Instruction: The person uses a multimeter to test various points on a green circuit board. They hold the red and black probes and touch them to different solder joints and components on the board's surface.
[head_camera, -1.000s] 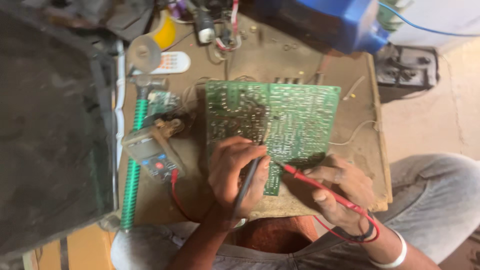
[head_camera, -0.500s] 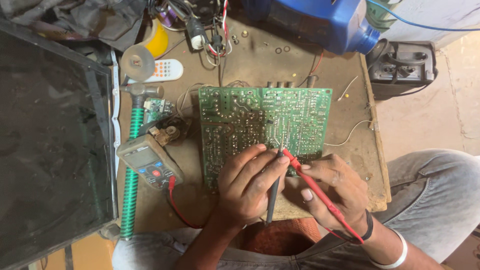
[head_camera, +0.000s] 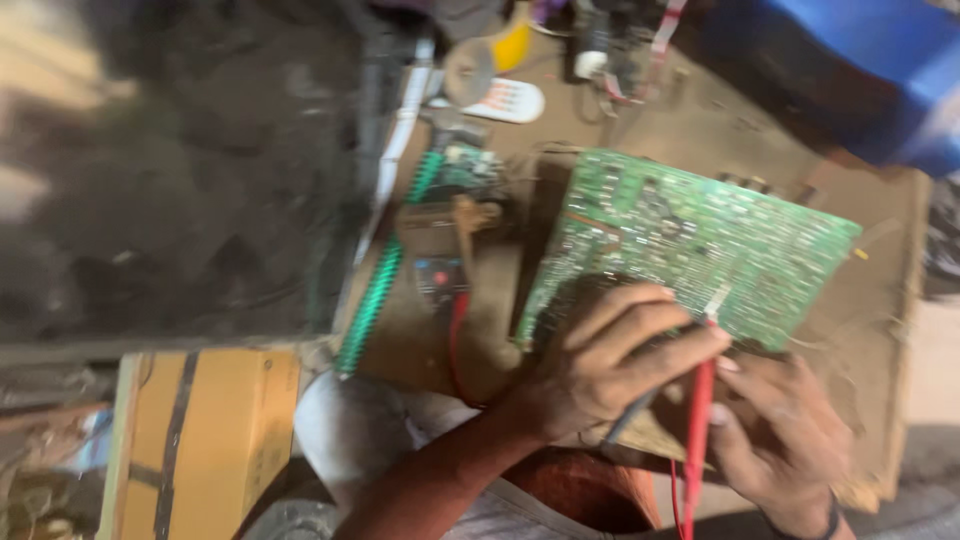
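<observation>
Far off to the left of both my hands looms the big dark screen (head_camera: 170, 170), blurred, filling that whole side. Under my hands runs the brown worktable (head_camera: 690, 120), dusty and cluttered at its far edge. Beyond my fingers, up and to the right, sits a blue casing (head_camera: 860, 70), well apart from anything I touch. Right in front of my knuckles lies the green circuit board (head_camera: 690, 245), tilted across the table, its near edge tucked under my fingertips. Down to the left of my left forearm there is a yellow box (head_camera: 205, 440). My left hand (head_camera: 610, 355) is curled tight around the black probe (head_camera: 640, 405), fingers bunched and pressing down at the board's near edge. My right hand (head_camera: 785, 430) sits just beside it, lower right, fingers pinching the red probe (head_camera: 697, 420), whose tip meets the board between my two hands. Left of my left hand, a little apart, the multimeter (head_camera: 440, 265) rests on the table with a red lead (head_camera: 458, 330) trailing from it toward me. Further left again lies a green ribbed handle (head_camera: 385, 275), slanting along the table edge. Past it, at the far side, a small white remote (head_camera: 508, 100) is a blur.
</observation>
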